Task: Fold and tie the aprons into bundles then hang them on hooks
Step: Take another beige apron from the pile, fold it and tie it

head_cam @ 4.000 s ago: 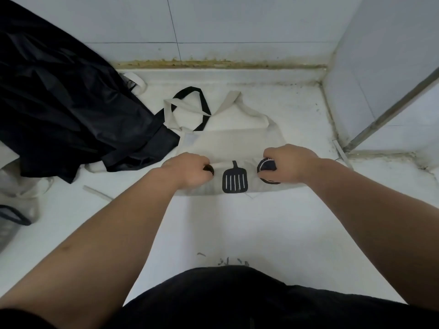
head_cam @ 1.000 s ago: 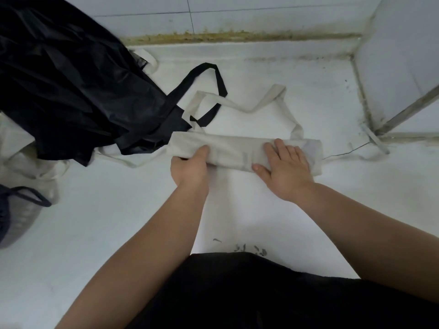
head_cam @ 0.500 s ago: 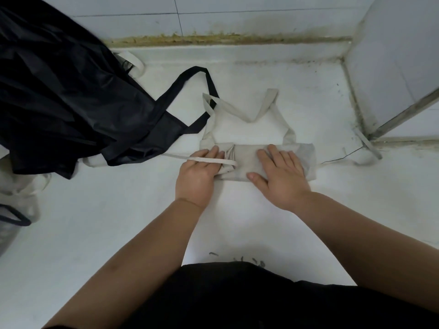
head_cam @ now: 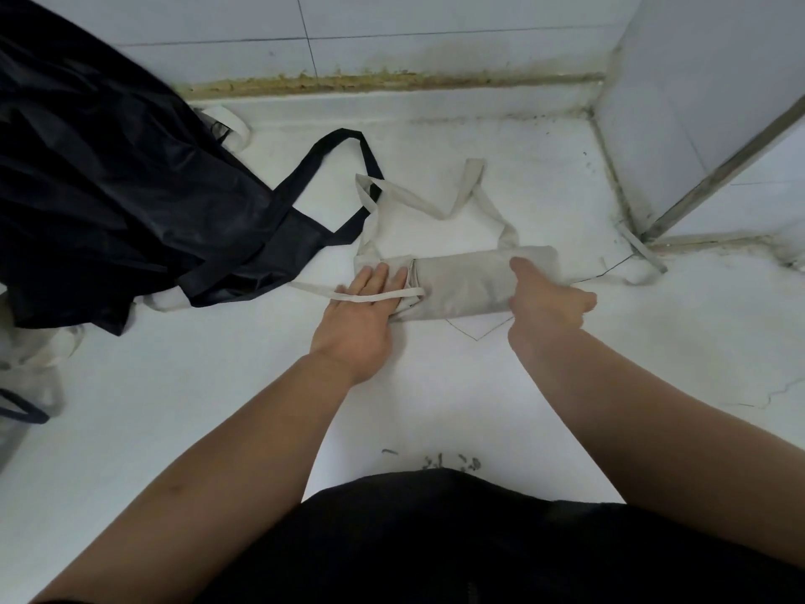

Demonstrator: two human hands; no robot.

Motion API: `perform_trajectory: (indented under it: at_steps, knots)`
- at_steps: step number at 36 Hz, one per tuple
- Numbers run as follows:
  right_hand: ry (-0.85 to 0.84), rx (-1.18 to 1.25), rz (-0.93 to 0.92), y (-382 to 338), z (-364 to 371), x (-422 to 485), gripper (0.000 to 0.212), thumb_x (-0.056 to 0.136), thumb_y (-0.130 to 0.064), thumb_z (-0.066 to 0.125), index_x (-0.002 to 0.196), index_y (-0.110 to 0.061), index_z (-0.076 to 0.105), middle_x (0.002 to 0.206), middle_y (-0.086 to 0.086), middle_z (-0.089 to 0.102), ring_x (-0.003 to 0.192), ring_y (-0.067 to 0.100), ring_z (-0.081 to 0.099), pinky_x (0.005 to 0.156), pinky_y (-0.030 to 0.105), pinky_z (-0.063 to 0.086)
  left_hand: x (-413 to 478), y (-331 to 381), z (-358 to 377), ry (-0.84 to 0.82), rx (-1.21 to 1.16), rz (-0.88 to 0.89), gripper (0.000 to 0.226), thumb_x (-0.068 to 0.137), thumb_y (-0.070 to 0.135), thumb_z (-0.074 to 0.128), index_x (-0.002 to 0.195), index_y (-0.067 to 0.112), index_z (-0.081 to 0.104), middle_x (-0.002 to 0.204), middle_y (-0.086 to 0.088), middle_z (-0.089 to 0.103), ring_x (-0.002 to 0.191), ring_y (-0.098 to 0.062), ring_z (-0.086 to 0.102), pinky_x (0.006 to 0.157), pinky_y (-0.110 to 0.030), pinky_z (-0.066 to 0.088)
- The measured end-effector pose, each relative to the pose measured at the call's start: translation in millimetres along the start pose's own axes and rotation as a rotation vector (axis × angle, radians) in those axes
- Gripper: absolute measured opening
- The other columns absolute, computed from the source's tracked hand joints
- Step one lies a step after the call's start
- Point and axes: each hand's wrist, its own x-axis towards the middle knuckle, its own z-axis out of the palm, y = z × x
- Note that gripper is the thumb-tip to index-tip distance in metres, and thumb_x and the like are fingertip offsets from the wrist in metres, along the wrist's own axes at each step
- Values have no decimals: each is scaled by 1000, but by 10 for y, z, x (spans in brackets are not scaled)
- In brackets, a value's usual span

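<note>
Head view: the beige apron is already a roll (head_cam: 461,289), lying crosswise on the white surface (head_cam: 218,407), just ahead of both hands. Its neck loop (head_cam: 435,202) trails loose behind it, toward the wall.

Step in hand, as judged: wrapping the tie round the roll to bind it. The left hand (head_cam: 357,316) lies flat, fingers (head_cam: 379,276) straight and together, pressing the roll's left end. The tie (head_cam: 383,296) runs over the backs of those fingers to the roll's edge. The right hand (head_cam: 549,303) sits on the right end, thumb on top, fingers curled. Whether they clamp the roll or only rest on it cannot be told.

To do it well:
- Keep the left end pinned so the layers don't spring open.
- Slip the fingers out from under the tie and pinch it.
- Pull it snug round the middle, not the end, or it will slide off.
- Lift the roll a little with the right hand to pass the tie beneath.
- Leave the neck loop free for the hook.

The black apron (head_cam: 109,176) is heaped at left, touching the roll's far-left corner, not yet folded.
</note>
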Motion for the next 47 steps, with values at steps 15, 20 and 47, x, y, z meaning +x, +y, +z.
perform_trajectory:
  at_steps: [15,20,47]
  knots:
    - [-131,-526,-915,24,57,-92,26,83,5,47,106,-7,52,92,8,50,79,21,43,68,24,29,11,56,-77,-83,-66,-11,68,98,4,29,153,31,0,161,0,-9,148,-18,-12,117,-32,-6]
    - [-342,-1153,-1404,210,116,-77,38,48,19,67,82,4,64,73,22,57,52,35,55,48,31,35,19,71,-125,-82,-30,-13,63,99,18,33,154,28,4,162,-3,-4,148,-20,-8,118,-37,-4]
    - [-622,-1438,-1195,85,27,-7,47,91,-33,45,136,-18,42,122,7,43,106,28,49,89,33,39,108,368,66,265,-357,161,45,91,29,38,98,-1,71,109,-14,69,116,-24,52,100,-26,24]
